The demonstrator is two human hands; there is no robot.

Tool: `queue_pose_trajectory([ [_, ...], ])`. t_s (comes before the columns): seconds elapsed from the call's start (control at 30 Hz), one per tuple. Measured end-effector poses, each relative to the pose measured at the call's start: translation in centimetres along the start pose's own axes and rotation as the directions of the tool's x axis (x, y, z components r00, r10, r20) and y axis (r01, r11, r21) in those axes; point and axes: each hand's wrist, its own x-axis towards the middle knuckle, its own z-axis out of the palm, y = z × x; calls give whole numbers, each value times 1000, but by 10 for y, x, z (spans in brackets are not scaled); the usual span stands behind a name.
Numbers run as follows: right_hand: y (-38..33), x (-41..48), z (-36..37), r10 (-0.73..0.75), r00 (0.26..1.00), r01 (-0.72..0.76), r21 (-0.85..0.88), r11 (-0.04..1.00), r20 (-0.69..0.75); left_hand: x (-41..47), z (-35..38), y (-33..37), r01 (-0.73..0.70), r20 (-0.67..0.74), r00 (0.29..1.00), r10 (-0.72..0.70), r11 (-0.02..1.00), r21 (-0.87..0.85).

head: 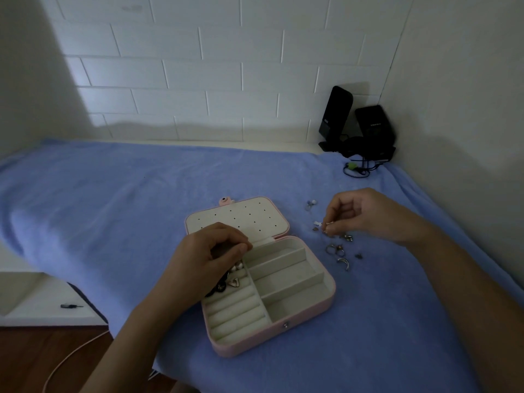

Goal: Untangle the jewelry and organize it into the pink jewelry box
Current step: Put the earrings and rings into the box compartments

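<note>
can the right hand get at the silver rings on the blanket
Probably yes: the silver rings lie uncovered on the blue blanket close to the right hand, with nothing between. It is pinching a small piece, though, so it would likely set that down first.

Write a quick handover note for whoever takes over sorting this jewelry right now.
Left hand: fingers curled over the ring rolls of the open pink jewelry box; whether they hold anything is unclear.
Right hand: pinches a small piece beside the box.
Done: a few pieces sit in the ring rolls.
Left: loose rings and bits on the blue towel, right of the box; the other compartments look empty.
</note>
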Motion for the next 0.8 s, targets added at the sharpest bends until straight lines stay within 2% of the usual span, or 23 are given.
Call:
queue_pose_trajectory([
  [0.17,-19,-3,8,-129,986,127,-26,992,-108,-4,-2,7,53,-12,998,-55,994,-94],
  [0.33,-49,-10,33,-293,935,283,-80,956,-198,-6,-5,26,99,-14,994,-104,973,-210],
  [0.53,-64,-15,70,-462,860,420,-214,882,-218,-4,-6,54,178,64,983,-169,844,-506],
  [0.63,-64,-12,81,-569,795,490,-330,807,-209,-2,-6,55,195,64,980,-189,840,-507],
  [0.8,-57,-8,89,-627,738,556,-302,774,-248,-4,-9,54,182,-6,978,-210,862,-473],
])
